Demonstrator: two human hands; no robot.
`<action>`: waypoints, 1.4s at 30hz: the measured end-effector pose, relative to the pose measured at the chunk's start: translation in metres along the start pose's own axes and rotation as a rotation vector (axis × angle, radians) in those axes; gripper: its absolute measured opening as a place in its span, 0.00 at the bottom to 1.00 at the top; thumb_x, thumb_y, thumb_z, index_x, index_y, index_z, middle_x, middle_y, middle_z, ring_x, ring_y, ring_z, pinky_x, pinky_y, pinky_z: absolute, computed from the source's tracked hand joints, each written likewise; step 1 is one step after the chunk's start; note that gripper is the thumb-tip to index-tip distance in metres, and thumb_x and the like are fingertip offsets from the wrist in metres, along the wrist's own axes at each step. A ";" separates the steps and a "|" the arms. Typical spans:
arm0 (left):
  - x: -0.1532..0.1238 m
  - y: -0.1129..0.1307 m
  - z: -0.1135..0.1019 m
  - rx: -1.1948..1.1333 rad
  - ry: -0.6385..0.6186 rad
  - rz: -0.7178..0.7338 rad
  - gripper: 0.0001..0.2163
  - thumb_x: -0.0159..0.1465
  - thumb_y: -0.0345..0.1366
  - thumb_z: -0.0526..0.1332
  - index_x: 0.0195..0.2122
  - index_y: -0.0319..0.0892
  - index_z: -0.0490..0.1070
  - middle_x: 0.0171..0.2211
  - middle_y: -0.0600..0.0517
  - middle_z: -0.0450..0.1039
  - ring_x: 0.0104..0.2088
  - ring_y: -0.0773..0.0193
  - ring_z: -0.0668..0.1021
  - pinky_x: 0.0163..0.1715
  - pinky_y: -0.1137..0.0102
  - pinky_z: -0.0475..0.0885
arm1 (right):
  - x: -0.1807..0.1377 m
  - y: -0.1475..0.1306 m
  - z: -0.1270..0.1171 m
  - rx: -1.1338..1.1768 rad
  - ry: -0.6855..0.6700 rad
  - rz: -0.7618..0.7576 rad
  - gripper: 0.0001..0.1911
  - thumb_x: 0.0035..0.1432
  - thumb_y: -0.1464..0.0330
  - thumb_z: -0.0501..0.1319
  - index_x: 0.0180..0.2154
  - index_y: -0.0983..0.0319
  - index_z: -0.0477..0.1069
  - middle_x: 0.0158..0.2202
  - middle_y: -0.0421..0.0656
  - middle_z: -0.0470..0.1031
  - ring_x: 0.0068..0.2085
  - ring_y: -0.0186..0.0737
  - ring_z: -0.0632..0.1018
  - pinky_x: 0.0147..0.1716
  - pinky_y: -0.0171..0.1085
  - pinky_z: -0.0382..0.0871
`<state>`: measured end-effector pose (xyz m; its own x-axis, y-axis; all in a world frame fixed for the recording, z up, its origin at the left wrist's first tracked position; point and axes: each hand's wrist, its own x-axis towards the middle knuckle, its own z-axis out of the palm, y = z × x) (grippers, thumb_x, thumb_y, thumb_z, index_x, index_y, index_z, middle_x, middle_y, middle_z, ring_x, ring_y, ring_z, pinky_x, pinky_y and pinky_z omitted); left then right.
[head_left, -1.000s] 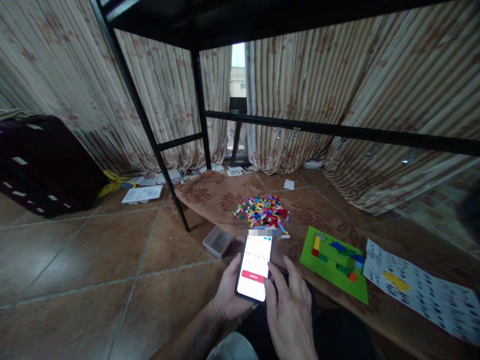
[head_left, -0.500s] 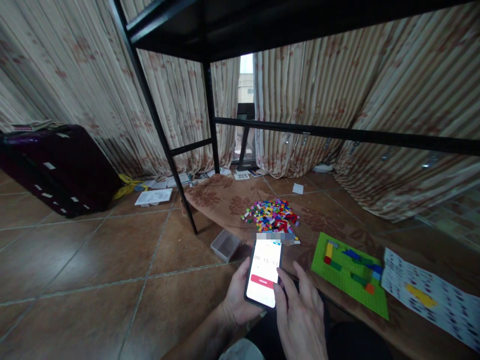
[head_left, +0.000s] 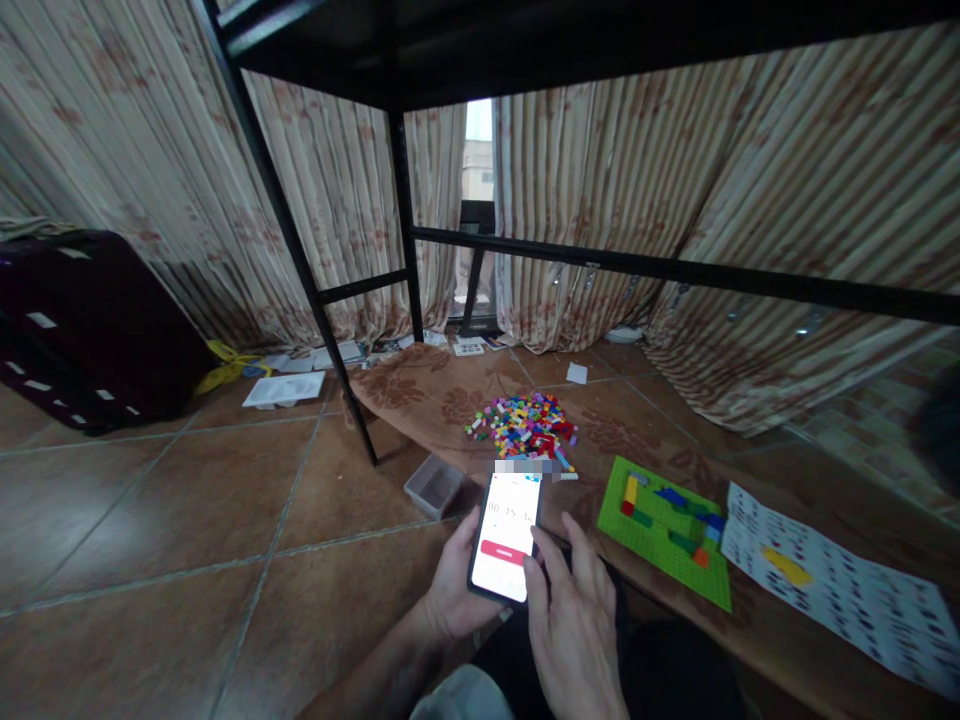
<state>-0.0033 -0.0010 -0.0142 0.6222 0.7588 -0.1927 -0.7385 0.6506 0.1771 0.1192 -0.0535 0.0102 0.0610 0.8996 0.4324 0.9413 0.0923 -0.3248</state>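
One phone (head_left: 501, 580) is facing us, seemingly for reading: our left hand (head_left: 450, 590) is clasping it, fingers partly hidden; our right hand (head_left: 574, 625) is sitting alongside, fingers loosely spread.

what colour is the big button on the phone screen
Red: the button on the phone shows best in the head view.

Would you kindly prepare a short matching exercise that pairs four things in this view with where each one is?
Things
1. Phone
2. Green baseplate
3. Plastic container
4. Pile of small bricks

Places
A. On the tiled floor
B. Loose on the brown cloth
C. Beside the printed sheet
D. Held in the left hand

Right pairs: 1-D, 2-C, 3-A, 4-B
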 end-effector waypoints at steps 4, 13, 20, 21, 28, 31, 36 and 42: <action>0.000 -0.001 0.001 0.003 -0.017 0.005 0.24 0.65 0.48 0.51 0.52 0.32 0.69 0.45 0.42 0.76 0.45 0.56 0.77 0.51 0.64 0.64 | 0.000 0.000 -0.001 0.021 -0.017 0.011 0.23 0.65 0.58 0.45 0.52 0.61 0.69 0.61 0.53 0.58 0.58 0.54 0.64 0.52 0.54 0.62; -0.002 0.000 0.005 0.027 0.021 -0.011 0.24 0.65 0.48 0.51 0.49 0.32 0.71 0.40 0.43 0.77 0.41 0.56 0.78 0.51 0.63 0.64 | 0.000 -0.002 -0.003 0.026 -0.041 0.026 0.22 0.65 0.58 0.46 0.52 0.60 0.68 0.61 0.53 0.56 0.58 0.53 0.63 0.53 0.53 0.61; 0.000 0.000 0.006 0.024 0.037 -0.007 0.25 0.65 0.49 0.52 0.51 0.32 0.69 0.43 0.42 0.76 0.45 0.55 0.77 0.51 0.63 0.64 | 0.000 -0.001 -0.003 0.030 -0.044 0.032 0.22 0.65 0.58 0.46 0.52 0.61 0.68 0.61 0.53 0.57 0.58 0.53 0.63 0.53 0.53 0.61; 0.000 0.000 0.006 0.022 0.039 -0.006 0.25 0.64 0.49 0.52 0.51 0.32 0.69 0.43 0.42 0.76 0.45 0.55 0.77 0.51 0.64 0.64 | 0.000 -0.001 -0.003 0.030 -0.046 0.035 0.22 0.65 0.58 0.46 0.52 0.61 0.68 0.61 0.53 0.57 0.58 0.53 0.63 0.53 0.53 0.61; 0.001 -0.002 0.003 0.019 0.046 -0.017 0.25 0.65 0.48 0.51 0.51 0.31 0.69 0.43 0.42 0.76 0.45 0.55 0.77 0.51 0.63 0.64 | -0.001 0.001 -0.001 0.031 -0.044 0.032 0.22 0.65 0.58 0.46 0.52 0.61 0.68 0.61 0.52 0.57 0.58 0.53 0.63 0.54 0.53 0.61; 0.000 -0.002 0.003 0.000 0.056 -0.009 0.24 0.65 0.47 0.51 0.52 0.32 0.69 0.43 0.42 0.76 0.44 0.56 0.77 0.50 0.63 0.64 | -0.001 0.001 -0.002 0.033 -0.046 0.037 0.22 0.65 0.58 0.45 0.52 0.61 0.68 0.61 0.53 0.57 0.58 0.53 0.63 0.53 0.53 0.61; 0.000 -0.002 0.005 -0.003 0.067 -0.013 0.24 0.65 0.47 0.51 0.52 0.31 0.69 0.41 0.42 0.77 0.44 0.55 0.77 0.50 0.62 0.65 | -0.001 0.000 -0.004 0.039 -0.050 0.043 0.22 0.65 0.58 0.45 0.52 0.60 0.68 0.61 0.53 0.57 0.59 0.53 0.63 0.53 0.54 0.61; 0.002 -0.002 0.005 -0.020 0.080 -0.017 0.23 0.65 0.47 0.52 0.51 0.32 0.70 0.41 0.42 0.77 0.44 0.55 0.77 0.50 0.62 0.65 | -0.001 0.000 -0.004 0.045 -0.058 0.046 0.22 0.65 0.58 0.46 0.52 0.60 0.68 0.61 0.52 0.57 0.58 0.53 0.63 0.53 0.54 0.61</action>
<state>0.0003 -0.0006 -0.0101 0.6128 0.7419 -0.2720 -0.7333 0.6622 0.1540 0.1207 -0.0560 0.0130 0.0836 0.9265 0.3670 0.9220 0.0678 -0.3813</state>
